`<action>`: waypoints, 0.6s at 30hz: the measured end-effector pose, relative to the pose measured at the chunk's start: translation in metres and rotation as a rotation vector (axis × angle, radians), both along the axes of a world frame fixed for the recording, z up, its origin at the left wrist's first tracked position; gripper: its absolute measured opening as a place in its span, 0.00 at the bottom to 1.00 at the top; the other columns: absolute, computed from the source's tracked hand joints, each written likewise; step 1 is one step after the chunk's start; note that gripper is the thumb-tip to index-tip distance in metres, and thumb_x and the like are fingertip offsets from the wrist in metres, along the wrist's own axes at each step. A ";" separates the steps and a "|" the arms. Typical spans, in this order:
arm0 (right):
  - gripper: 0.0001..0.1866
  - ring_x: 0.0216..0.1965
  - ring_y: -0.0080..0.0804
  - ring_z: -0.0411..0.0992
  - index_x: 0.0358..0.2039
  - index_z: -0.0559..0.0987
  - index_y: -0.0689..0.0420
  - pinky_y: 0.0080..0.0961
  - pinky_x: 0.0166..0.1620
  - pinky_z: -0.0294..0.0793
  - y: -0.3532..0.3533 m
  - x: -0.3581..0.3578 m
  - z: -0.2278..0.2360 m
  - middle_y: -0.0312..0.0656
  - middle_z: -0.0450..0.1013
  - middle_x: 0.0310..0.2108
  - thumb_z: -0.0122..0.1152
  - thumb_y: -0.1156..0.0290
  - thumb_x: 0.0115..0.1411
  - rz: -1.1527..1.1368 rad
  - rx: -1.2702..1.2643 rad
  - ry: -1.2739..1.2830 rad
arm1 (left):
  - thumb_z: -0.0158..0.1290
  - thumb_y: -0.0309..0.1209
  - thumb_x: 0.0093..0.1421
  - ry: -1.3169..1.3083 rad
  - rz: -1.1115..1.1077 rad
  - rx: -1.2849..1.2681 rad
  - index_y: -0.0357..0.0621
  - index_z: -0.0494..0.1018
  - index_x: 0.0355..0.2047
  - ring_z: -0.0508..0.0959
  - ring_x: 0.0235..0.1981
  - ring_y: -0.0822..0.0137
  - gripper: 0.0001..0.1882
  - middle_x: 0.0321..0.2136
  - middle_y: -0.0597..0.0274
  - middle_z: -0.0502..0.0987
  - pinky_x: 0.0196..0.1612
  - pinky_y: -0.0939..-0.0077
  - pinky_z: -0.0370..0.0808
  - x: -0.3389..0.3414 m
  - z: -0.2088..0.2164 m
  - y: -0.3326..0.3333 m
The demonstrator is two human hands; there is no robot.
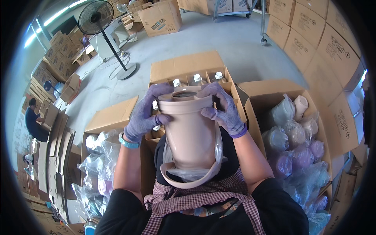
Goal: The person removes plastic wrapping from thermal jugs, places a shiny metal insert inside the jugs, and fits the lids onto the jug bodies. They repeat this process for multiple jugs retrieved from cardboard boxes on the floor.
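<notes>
A pinkish-beige, tapered plastic jug-like container (192, 137) is held up before my chest, its round collar and dark opening uppermost. My left hand (145, 113), in a grey-purple knit glove, grips the collar from one side, thumb against the front. On the opposite side my right hand (227, 111), gloved alike, clasps the same collar. A curved beige handle (186, 184) loops around the container's lower end. Clear plastic film (190, 174) hangs about its base and sides. Just beyond it, an open carton (184, 67) holds several bottles with white caps (197, 78), partly hidden by the container.
At right, an open carton (258, 87) holds plastic-wrapped containers (295, 131); another carton (109, 117) with wrapped pieces stands at left. A black pedestal fan (126, 71), stacked boxes (309, 23) and a wheeled rack (263, 39) are farther off. Another person (35, 121) sits far left.
</notes>
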State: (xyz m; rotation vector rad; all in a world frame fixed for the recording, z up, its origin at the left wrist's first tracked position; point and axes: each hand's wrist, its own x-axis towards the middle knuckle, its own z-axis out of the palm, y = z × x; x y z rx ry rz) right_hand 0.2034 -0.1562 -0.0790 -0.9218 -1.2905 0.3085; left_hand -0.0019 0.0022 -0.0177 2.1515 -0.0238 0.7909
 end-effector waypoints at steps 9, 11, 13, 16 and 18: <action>0.29 0.51 0.37 0.66 0.41 0.78 0.57 0.35 0.59 0.63 -0.003 -0.005 -0.006 0.38 0.69 0.41 0.76 0.47 0.50 0.025 0.019 0.127 | 0.65 0.60 0.54 -0.222 -0.008 -0.160 0.41 0.80 0.38 0.77 0.43 0.62 0.31 0.37 0.60 0.81 0.63 0.57 0.64 0.008 -0.041 0.003; 0.31 0.52 0.42 0.66 0.40 0.78 0.57 0.42 0.63 0.62 -0.004 -0.009 0.000 0.39 0.69 0.40 0.76 0.45 0.48 0.018 -0.006 0.118 | 0.54 0.66 0.60 -0.315 -0.023 -0.178 0.41 0.78 0.36 0.77 0.41 0.60 0.34 0.36 0.60 0.80 0.64 0.54 0.64 0.013 -0.050 0.015; 0.31 0.52 0.42 0.66 0.40 0.78 0.56 0.43 0.63 0.62 -0.001 -0.011 0.005 0.39 0.69 0.39 0.76 0.45 0.47 0.017 0.021 0.052 | 0.36 0.69 0.67 -0.354 -0.055 -0.627 0.39 0.74 0.32 0.75 0.46 0.58 0.41 0.35 0.57 0.76 0.63 0.56 0.65 0.031 -0.063 0.021; 0.26 0.52 0.38 0.67 0.41 0.79 0.57 0.36 0.59 0.65 0.005 -0.010 -0.003 0.39 0.70 0.41 0.77 0.52 0.49 0.039 0.094 0.053 | 0.34 0.69 0.68 -0.416 -0.254 -1.055 0.41 0.68 0.24 0.72 0.47 0.56 0.40 0.32 0.56 0.72 0.62 0.57 0.65 0.060 -0.087 0.027; 0.26 0.53 0.39 0.67 0.40 0.79 0.57 0.37 0.60 0.65 0.002 -0.004 -0.014 0.39 0.70 0.41 0.78 0.52 0.48 0.078 0.067 0.126 | 0.35 0.69 0.67 -0.478 -0.429 -1.026 0.42 0.67 0.22 0.72 0.45 0.56 0.40 0.30 0.57 0.72 0.60 0.57 0.67 0.066 -0.094 0.032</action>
